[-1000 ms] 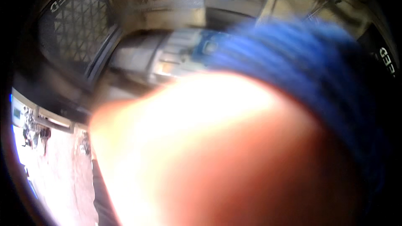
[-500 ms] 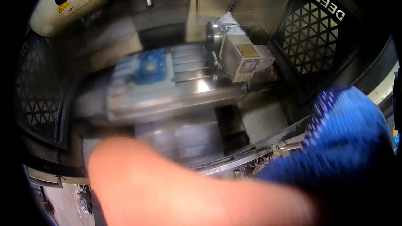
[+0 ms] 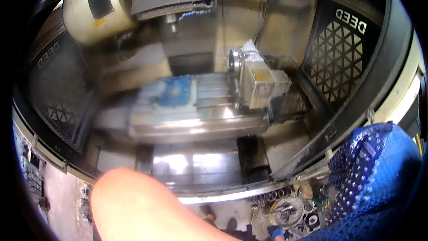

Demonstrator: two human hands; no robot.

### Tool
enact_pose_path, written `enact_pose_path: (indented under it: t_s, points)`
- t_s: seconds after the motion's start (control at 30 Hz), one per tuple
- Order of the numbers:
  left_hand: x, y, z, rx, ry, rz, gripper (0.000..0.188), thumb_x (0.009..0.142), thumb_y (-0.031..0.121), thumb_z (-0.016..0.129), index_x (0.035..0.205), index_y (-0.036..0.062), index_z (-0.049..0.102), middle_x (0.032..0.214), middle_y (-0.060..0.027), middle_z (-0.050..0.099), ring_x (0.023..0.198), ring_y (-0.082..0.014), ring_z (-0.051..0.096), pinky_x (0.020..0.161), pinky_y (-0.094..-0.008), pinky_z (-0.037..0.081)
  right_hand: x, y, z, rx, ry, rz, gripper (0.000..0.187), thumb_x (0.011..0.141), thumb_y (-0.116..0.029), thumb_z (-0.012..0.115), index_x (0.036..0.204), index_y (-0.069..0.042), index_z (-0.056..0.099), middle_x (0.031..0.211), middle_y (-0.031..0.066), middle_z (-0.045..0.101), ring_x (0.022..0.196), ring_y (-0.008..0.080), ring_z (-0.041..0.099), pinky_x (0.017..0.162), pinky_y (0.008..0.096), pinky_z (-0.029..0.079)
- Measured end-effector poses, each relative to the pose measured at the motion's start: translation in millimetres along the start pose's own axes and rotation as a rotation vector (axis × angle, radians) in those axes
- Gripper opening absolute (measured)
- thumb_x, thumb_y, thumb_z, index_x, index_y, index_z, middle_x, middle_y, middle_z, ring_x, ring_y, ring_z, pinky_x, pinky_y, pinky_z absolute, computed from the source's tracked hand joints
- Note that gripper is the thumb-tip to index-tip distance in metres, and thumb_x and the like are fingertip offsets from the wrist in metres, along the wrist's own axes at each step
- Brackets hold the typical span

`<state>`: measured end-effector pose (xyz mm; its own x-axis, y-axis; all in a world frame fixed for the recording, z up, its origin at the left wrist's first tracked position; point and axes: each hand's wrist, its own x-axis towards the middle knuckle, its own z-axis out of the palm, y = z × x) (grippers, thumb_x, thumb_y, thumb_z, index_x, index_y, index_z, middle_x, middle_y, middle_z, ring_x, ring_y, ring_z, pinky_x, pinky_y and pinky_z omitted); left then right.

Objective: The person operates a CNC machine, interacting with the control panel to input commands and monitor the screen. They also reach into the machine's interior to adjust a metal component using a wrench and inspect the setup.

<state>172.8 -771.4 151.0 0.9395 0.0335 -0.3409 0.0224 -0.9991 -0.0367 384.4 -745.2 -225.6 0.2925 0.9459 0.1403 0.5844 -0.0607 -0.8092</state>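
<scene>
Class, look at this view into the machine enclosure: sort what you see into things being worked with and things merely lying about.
In hand or nearest:
- bare forearm, close to the lens
- blue dotted cloth, at lower right; the hand holding it is hidden
- blue vise on the grey metal machine table

Lying about:
- metal coils and rings on the floor
- black mesh panel

A bare forearm fills the lower left, very close and blurred, with no fingers in view. A blue dotted fabric sleeve or glove rises at the lower right. Both hang in front of the machine's metal table, which lies level beyond them and carries a blue block and a boxy grey fixture at the table's right end.
</scene>
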Motion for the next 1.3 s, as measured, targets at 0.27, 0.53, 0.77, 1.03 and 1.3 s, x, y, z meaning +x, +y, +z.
enact_pose_path:
  t_s: [0.27, 0.53, 0.77, 1.03, 1.3]
  points:
    - [18, 41, -24, 0.047, -0.050, 0.055, 0.025, 0.097, 0.017, 0.056, 0.115, 0.0074, 0.069, 0.100, -0.0107, 0.074, 0.091, -0.0256, 0.072, 0.081, -0.0361, 0.058, -17, 3, -18, 0.066, 0.013, -0.036, 0.034, 0.088, -0.028, 0.070, 0.112, -0.005, 0.069, 0.114, 0.0209, 0.071, 0.107, 0.0357, 0.070, 0.089, 0.0421, 0.056]
    - [18, 37, -34, 0.070, -0.051, 0.161, 0.026, 0.098, 0.017, 0.054, 0.115, 0.0064, 0.070, 0.101, -0.0114, 0.074, 0.094, -0.0263, 0.072, 0.082, -0.0361, 0.058, -112, 111, 3, -0.088, -0.122, 0.276, 0.030, 0.088, -0.027, 0.069, 0.109, -0.006, 0.071, 0.112, 0.0204, 0.072, 0.106, 0.0361, 0.070, 0.089, 0.0416, 0.056]
    - [14, 7, -23, 0.043, -0.071, 0.266, 0.027, 0.099, 0.017, 0.052, 0.115, 0.0056, 0.070, 0.101, -0.0121, 0.075, 0.096, -0.0269, 0.072, 0.084, -0.0361, 0.058, -312, 208, 10, -0.310, -0.355, 0.889, 0.027, 0.087, -0.026, 0.068, 0.105, -0.007, 0.073, 0.110, 0.0199, 0.073, 0.106, 0.0364, 0.070, 0.088, 0.0411, 0.056]
    - [111, -58, 214, -1.333, -0.334, 0.068, 0.033, 0.090, -0.002, 0.069, 0.122, 0.0055, 0.067, 0.118, -0.0075, 0.072, 0.110, -0.0162, 0.068, 0.099, -0.0315, 0.055, -344, 202, -28, -0.316, 0.336, 0.960, 0.028, 0.090, -0.027, 0.064, 0.104, -0.005, 0.074, 0.107, 0.0213, 0.073, 0.104, 0.0392, 0.069, 0.086, 0.0419, 0.055]
    - [82, -79, 628, -1.858, -0.018, -0.912, 0.033, 0.102, 0.022, 0.049, 0.128, 0.0069, 0.062, 0.118, -0.0155, 0.072, 0.098, -0.0270, 0.069, 0.078, -0.0342, 0.052, -227, 143, -199, -0.014, 1.338, 0.556, 0.038, 0.103, -0.034, 0.059, 0.101, 0.002, 0.069, 0.083, 0.0152, 0.071, 0.075, 0.0236, 0.066, 0.073, 0.0385, 0.053]
